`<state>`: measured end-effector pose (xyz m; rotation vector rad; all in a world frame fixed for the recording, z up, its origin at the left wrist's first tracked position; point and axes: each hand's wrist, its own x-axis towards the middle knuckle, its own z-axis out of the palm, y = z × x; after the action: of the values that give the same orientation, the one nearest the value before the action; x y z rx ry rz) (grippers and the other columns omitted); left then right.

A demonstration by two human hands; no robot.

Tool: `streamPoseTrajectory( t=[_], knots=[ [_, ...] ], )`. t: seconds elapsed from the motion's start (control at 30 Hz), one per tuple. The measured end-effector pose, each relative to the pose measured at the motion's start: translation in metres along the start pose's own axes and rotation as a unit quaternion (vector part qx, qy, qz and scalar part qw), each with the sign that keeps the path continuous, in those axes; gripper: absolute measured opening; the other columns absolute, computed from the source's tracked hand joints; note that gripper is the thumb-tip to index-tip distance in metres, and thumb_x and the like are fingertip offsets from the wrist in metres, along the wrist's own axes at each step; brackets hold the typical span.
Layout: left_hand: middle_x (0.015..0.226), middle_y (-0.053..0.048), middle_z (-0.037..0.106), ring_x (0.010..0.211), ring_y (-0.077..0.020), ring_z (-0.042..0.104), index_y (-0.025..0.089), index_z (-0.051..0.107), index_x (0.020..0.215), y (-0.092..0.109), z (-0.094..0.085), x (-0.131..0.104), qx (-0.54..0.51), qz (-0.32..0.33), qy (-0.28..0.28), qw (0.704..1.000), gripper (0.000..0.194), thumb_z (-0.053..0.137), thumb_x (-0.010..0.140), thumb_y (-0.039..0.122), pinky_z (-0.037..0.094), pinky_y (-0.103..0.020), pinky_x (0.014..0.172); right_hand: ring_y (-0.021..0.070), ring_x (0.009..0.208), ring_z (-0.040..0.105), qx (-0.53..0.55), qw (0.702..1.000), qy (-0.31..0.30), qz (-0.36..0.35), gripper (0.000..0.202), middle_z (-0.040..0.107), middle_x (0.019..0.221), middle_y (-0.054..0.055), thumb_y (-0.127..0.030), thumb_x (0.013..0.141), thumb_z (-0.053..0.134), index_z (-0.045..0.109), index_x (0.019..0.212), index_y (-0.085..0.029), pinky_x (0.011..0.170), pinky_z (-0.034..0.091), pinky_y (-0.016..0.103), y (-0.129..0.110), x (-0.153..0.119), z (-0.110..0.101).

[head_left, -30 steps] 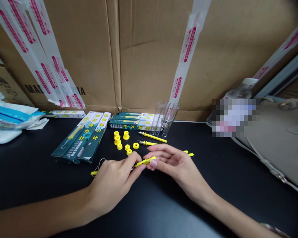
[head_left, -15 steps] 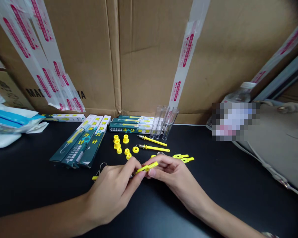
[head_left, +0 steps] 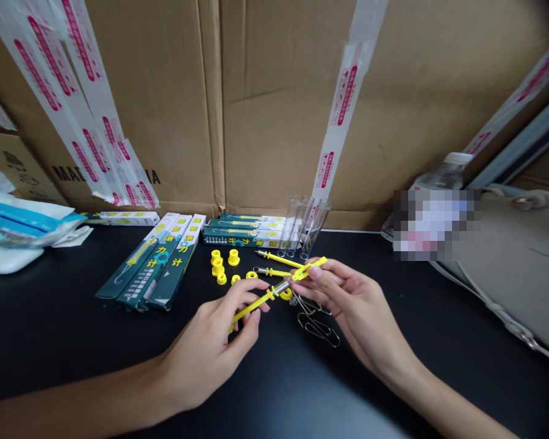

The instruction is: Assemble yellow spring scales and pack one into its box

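Between thumb and fingers, my left hand (head_left: 224,329) pinches a thin yellow rod (head_left: 252,306) with a metal spring (head_left: 282,287) at its upper end. My right hand (head_left: 348,292) grips a flat, slotted yellow piece (head_left: 310,268), and the spring's end meets its lower end. Whether the two are hooked together I cannot tell. Bent metal wire hooks (head_left: 319,326) lie on the table just under my right fingers. Beyond my hands are two more yellow rods with springs (head_left: 279,259), partly covered by the right hand, and several yellow collars (head_left: 217,266).
Clear tubes (head_left: 313,228) stand upright behind the rods. Printed spring-scale boxes (head_left: 165,262) lie at left, with more boxes (head_left: 242,230) at the back against a large carton (head_left: 274,122). A bottle (head_left: 439,177) and a bag (head_left: 521,256) are at right, a blue-white packet (head_left: 27,222) at far left.
My hands have moved apart, bringing the rod and spring into sight between them. The right hand has shifted right and up with the slotted piece, now covering the loose yellow pieces there.
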<state>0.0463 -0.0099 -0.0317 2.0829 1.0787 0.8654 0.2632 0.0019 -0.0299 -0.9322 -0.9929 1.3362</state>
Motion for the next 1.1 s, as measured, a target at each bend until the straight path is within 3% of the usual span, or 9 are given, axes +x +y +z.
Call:
streamPoseTrajectory(
  t=[0.23,0.37,0.53,0.73,0.93,1.1],
  knots=[
    [0.11,0.0,0.074,0.098,-0.0148,0.072,0.028,0.047,0.135,-0.006,0.005,-0.001,0.047,0.018,0.023,0.998,0.042,0.05,0.094,0.015,0.055,-0.027,0.091,0.0213,0.084,0.078,0.031,0.999,-0.006,0.007,0.023,0.078,0.088,0.005,-0.035,0.079,0.084,0.074,0.089,-0.017,0.087,0.064,0.035,0.0,0.0,0.001],
    [0.128,-0.004,0.067,0.114,-0.0212,0.065,0.029,0.039,0.141,-0.011,0.009,-0.005,0.139,0.066,0.043,0.987,0.057,0.055,0.09,0.012,0.052,-0.039,0.1,0.0177,0.082,0.077,0.07,0.997,0.01,0.007,0.02,0.076,0.086,0.001,-0.032,0.08,0.084,0.073,0.088,-0.018,0.086,0.065,0.032,-0.002,0.003,-0.002],
    [0.12,-0.006,0.068,0.107,-0.0257,0.065,0.024,0.048,0.128,-0.011,0.009,-0.003,0.208,0.073,0.039,0.975,0.043,0.052,0.089,0.007,0.053,-0.047,0.093,0.0155,0.08,0.076,0.072,0.997,0.034,-0.025,0.018,0.072,0.087,0.0,-0.031,0.082,0.083,0.073,0.089,-0.017,0.084,0.065,0.029,-0.004,0.008,-0.007],
    [0.113,-0.003,0.067,0.101,-0.0209,0.067,0.025,0.051,0.124,-0.016,0.011,-0.003,0.143,0.056,0.035,0.988,0.037,0.055,0.091,0.009,0.054,-0.038,0.092,0.0157,0.08,0.076,0.063,0.996,0.04,-0.045,0.018,0.072,0.085,0.001,-0.03,0.083,0.082,0.075,0.092,-0.017,0.083,0.065,0.027,-0.005,0.009,-0.01],
    [0.093,0.003,0.065,0.078,-0.0142,0.064,0.025,0.055,0.112,-0.012,0.007,0.003,0.008,0.0,0.029,1.0,0.032,0.068,0.084,0.014,0.056,-0.026,0.076,0.0148,0.082,0.076,0.103,0.993,0.051,-0.023,0.018,0.073,0.088,0.001,-0.026,0.08,0.085,0.076,0.091,-0.015,0.083,0.064,0.023,-0.002,0.012,-0.011],
    [0.089,0.002,0.064,0.076,-0.0134,0.063,0.023,0.055,0.101,-0.009,0.004,0.008,-0.117,-0.047,-0.002,0.992,0.025,0.073,0.083,0.022,0.054,-0.025,0.07,0.0178,0.085,0.076,0.119,0.991,0.062,0.002,0.02,0.073,0.091,0.002,-0.027,0.079,0.085,0.073,0.091,-0.016,0.084,0.065,0.028,-0.001,0.013,-0.012]
  ],
)
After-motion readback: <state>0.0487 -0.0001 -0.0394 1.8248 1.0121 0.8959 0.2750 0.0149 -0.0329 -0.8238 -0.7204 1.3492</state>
